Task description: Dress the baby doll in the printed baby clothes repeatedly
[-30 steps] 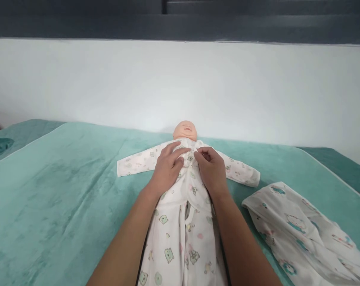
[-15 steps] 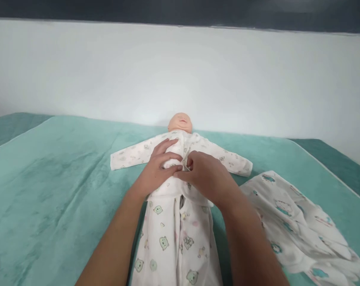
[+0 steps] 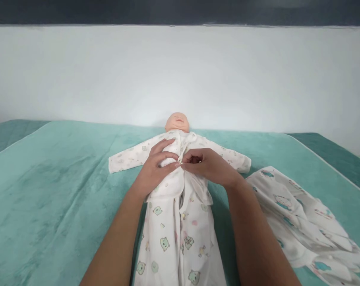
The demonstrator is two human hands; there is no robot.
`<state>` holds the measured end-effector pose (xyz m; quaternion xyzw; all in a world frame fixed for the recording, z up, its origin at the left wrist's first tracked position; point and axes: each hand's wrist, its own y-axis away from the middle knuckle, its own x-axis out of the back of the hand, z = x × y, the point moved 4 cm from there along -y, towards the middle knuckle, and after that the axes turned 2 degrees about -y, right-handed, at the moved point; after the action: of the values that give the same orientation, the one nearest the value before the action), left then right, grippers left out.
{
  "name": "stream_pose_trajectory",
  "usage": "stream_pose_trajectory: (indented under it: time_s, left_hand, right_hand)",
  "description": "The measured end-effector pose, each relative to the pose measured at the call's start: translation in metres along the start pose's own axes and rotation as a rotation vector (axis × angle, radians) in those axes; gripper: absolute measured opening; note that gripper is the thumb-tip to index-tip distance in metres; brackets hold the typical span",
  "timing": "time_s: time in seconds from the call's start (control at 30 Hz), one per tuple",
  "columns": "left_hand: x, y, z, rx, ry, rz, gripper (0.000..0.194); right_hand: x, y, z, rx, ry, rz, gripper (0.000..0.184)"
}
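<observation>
A baby doll (image 3: 177, 122) lies on its back, its sleeves spread to both sides. It wears a white printed jacket (image 3: 168, 187) and white printed trousers (image 3: 165, 226) with green bear faces. Over the chest, my left hand (image 3: 157, 165) pinches the jacket's front edge between thumb and index finger, its other fingers resting on the cloth. From the other side my right hand (image 3: 208, 165) is closed in a pinch on the facing jacket edge, close to the left fingertips. Any fastener between the fingers is too small to make out.
A crumpled white printed baby garment (image 3: 299, 218) lies on the right. Everything rests on a teal blanket (image 3: 63, 178), with a darker teal cover (image 3: 329, 159) beyond its edges. A white wall (image 3: 180, 71) rises behind the doll's head.
My right fingers have drawn the jacket edges up into a small peak at the left fingertips. The lower right jacket front now gapes and folds. The view has shifted slightly.
</observation>
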<state>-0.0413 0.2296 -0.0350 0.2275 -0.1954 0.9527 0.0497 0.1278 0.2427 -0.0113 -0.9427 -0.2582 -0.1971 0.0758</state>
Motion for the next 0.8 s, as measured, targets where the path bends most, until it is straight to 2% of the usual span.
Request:
stream_pose_trajectory:
  time_s: [0.1, 0.23, 0.47, 0.6, 0.8]
  left_hand:
    - [-0.0001, -0.0001, -0.0005, -0.002, 0.009, -0.003, 0.012]
    - [0.0001, 0.0005, -0.0016, -0.011, 0.022, 0.009, 0.013]
    - [0.0007, 0.0004, 0.0013, 0.010, 0.010, 0.013, 0.014]
    - [0.0000, 0.0008, 0.0028, 0.025, -0.001, 0.003, 0.011]
    - [-0.0009, 0.0006, 0.0013, 0.012, -0.010, 0.015, 0.010]
  right_hand:
    - [0.0020, -0.0019, 0.0056, 0.041, -0.147, -0.028, 0.017]
    - [0.0018, -0.0036, 0.0106, 0.020, -0.243, -0.048, 0.017]
    - [0.0013, -0.0039, 0.0087, -0.008, -0.253, -0.067, 0.019]
    - [0.0018, -0.0036, 0.0101, -0.037, -0.244, -0.077, 0.013]
    - [0.0023, -0.0047, 0.0108, 0.060, -0.232, -0.060, 0.011]
